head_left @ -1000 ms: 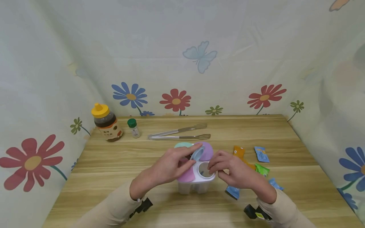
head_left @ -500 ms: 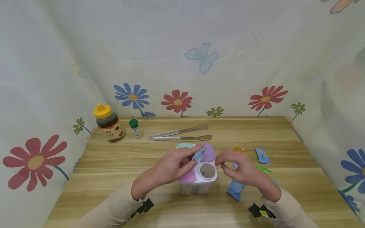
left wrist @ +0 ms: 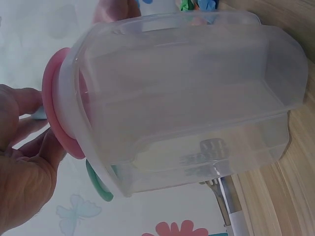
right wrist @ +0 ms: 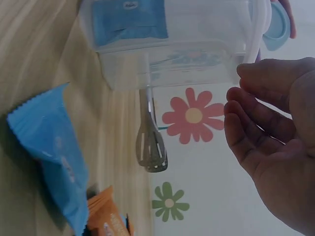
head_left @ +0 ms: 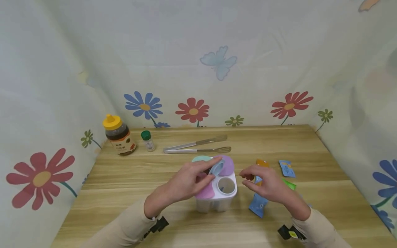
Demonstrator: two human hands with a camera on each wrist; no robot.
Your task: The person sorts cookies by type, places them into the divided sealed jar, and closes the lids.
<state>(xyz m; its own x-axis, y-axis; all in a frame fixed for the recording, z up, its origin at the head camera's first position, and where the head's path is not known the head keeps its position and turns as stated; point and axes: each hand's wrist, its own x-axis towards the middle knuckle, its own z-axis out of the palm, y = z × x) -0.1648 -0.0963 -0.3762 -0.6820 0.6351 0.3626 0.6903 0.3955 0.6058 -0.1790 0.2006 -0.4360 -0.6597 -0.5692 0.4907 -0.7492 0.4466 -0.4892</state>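
Note:
A clear plastic container (head_left: 203, 206) with a white top (head_left: 231, 194) and pink (head_left: 205, 191), mint and purple lids (head_left: 227, 166) stands on the table. My left hand (head_left: 183, 181) pinches a raised light blue lid (head_left: 217, 167) between thumb and fingers. Below that lid, one round opening (head_left: 226, 186) is uncovered. A blue packet (right wrist: 130, 19) shows through the container wall in the right wrist view. To the container's right, my right hand (head_left: 266, 181) hovers with loosely bent fingers, holding nothing. Under it lie a blue packet (head_left: 258, 205) and an orange packet (head_left: 262, 163).
Farther right are another blue packet (head_left: 287, 168) and a green packet (head_left: 290, 185), partly covered by my right hand. Metal tongs (head_left: 198, 151) lie behind the container. A green-capped shaker (head_left: 148, 141) and a yellow-lidded jar (head_left: 121, 137) stand at the back left.
My right hand has moved right, away from the round opening, and its fingers have loosened. My left hand keeps its pinch on the light blue lid, nearly still.

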